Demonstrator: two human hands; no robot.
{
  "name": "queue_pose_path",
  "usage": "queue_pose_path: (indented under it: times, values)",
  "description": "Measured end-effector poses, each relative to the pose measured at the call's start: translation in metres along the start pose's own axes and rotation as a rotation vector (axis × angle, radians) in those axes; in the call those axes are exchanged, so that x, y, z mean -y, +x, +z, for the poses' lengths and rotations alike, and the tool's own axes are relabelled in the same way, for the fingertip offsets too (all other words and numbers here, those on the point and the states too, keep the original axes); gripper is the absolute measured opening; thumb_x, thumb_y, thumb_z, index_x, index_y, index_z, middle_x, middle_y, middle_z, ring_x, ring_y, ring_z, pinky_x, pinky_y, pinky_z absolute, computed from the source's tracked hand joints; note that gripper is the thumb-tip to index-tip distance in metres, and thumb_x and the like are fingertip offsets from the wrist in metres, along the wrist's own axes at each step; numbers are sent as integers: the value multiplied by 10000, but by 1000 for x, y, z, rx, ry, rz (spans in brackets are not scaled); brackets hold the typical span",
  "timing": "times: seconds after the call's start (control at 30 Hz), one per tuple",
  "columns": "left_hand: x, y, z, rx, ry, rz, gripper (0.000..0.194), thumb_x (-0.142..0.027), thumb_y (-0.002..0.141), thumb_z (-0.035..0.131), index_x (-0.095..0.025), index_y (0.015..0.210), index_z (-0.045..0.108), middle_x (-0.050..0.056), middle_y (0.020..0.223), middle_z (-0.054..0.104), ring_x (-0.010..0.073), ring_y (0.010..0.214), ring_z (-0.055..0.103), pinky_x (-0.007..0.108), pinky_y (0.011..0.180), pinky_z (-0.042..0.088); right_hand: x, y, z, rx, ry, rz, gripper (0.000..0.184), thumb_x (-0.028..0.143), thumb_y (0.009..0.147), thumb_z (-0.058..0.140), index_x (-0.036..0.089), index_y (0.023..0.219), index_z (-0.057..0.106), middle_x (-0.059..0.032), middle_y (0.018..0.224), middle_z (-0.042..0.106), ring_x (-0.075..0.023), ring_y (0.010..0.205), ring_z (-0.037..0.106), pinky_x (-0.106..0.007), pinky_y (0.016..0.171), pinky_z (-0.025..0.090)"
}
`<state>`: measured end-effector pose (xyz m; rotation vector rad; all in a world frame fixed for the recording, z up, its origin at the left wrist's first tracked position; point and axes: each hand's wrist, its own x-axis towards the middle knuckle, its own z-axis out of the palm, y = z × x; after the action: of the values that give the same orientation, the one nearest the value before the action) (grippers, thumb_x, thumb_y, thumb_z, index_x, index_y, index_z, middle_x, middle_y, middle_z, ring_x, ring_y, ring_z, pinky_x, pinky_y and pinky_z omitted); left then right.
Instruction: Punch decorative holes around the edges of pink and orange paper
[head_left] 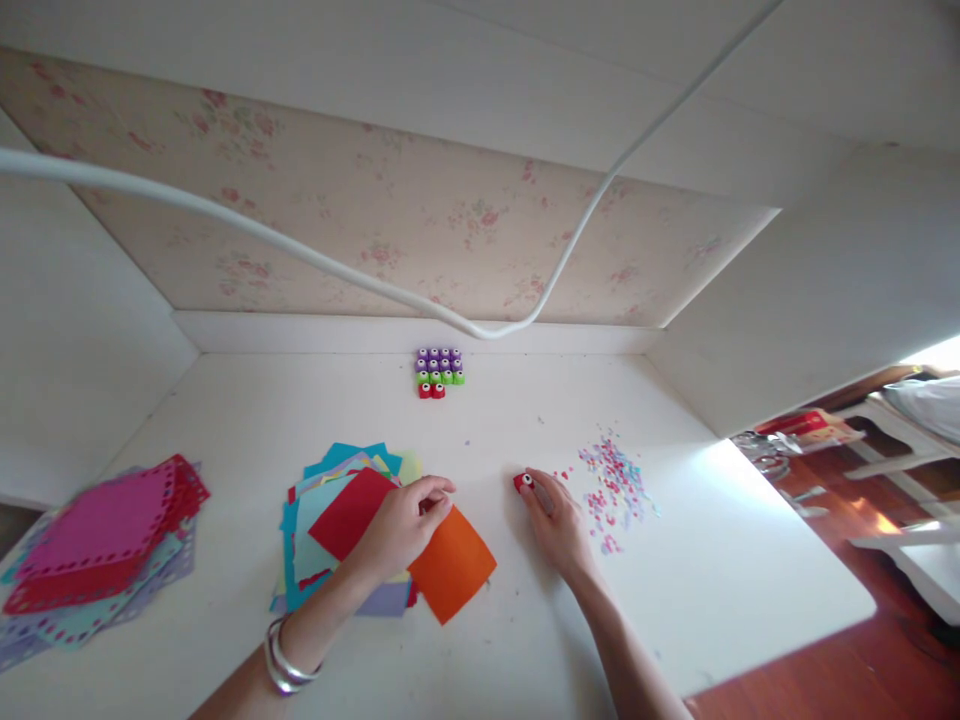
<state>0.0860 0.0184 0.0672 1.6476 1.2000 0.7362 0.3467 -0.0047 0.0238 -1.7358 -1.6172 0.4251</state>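
Note:
My left hand (405,522), with silver bangles on its wrist, has its fingers curled closed at the upper corner of a square orange paper sheet (452,567). Part of that sheet is hidden under the hand. A red paper sheet (351,515) lies beside it on a loose stack of coloured paper (304,525). On the right, my right hand (556,522) is closed around a small red craft punch (519,482) on the white table. A few tiny red paper cut-outs (564,473) lie just beyond its fingers.
Several purple, green and red craft punches (440,372) stand in rows at the back. Small confetti pieces (619,485) are scattered right of my right hand. At far left lies a pile of sheets with punched edges (97,530). A white cable (330,262) hangs across the view.

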Motion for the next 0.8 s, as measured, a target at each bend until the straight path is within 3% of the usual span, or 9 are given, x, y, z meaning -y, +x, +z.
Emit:
queue_pose_path:
  times: [0.23,0.4,0.5,0.63,0.8]
  values:
    - [-1,32,11,73,201,164,264,-327,949,494,-238,1060,716,29,1031,764,184,949,710,286,860,538,-12,-1,-6,-20,-54,-82,361,455,961,487,211,1126,696,-118,1213,669,-281,1145,596,-483,1006,475]
    - [4,40,15,-25,271,224,298,-250,944,520,-181,1200,655,89,1249,676,211,1175,606,374,1060,435,-20,22,-17,-35,-122,-109,361,465,962,463,236,1098,707,-105,1147,684,-270,1082,607,-442,951,487]
    - [5,25,15,-81,333,266,280,-227,980,455,-188,1175,653,83,1219,675,202,1155,600,402,1056,444,-28,48,-24,-48,-189,-39,386,494,937,463,229,1077,706,-95,1115,694,-258,1051,621,-405,925,479]
    - [3,-10,20,-66,549,385,250,-200,982,454,-222,1075,684,51,1135,691,195,1053,635,387,963,520,-38,77,-28,-78,-266,74,367,502,892,491,207,962,698,-92,976,694,-248,896,631,-371,803,469]
    - [2,-46,30,-105,747,395,272,-288,903,612,-216,1163,645,86,1215,655,302,1083,624,520,925,529,-31,87,-26,-99,-364,136,339,516,866,524,204,794,634,-77,791,656,-259,810,586,-365,736,421]
